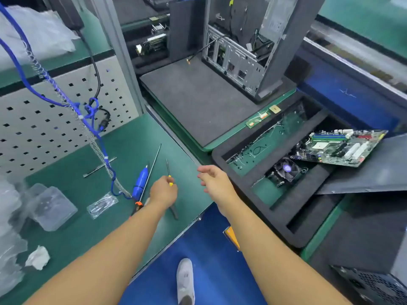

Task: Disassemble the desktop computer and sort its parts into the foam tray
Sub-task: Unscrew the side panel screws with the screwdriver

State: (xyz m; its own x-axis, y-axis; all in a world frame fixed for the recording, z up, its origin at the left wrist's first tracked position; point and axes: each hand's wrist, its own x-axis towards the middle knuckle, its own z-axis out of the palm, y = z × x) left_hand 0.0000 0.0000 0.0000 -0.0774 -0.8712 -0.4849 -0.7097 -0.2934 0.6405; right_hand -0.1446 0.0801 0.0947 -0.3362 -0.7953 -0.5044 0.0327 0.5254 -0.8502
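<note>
My left hand (pixel 163 191) grips the yellow handle of a thin screwdriver (pixel 168 172) over the green bench mat, its shaft pointing away from me. My right hand (pixel 214 180) hovers beside it, fingers relaxed and holding nothing. The opened computer case (pixel 237 51) stands upright on a dark foam pad (pixel 193 102) at the back. The black foam tray (pixel 242 183) lies to the right. In it are a motherboard (pixel 339 150) lying tilted, a CPU cooler fan (pixel 286 170), and a compartment of loose screws and wires (pixel 264 142).
A blue electric screwdriver (pixel 140 182) on a blue coiled cable, a long orange-handled screwdriver (pixel 152 168) and pliers lie on the mat. Clear plastic boxes (pixel 52 208) sit at the left. A pegboard (pixel 55 119) stands behind. A power supply (pixel 374 285) is at bottom right, my shoe (pixel 186 280) below.
</note>
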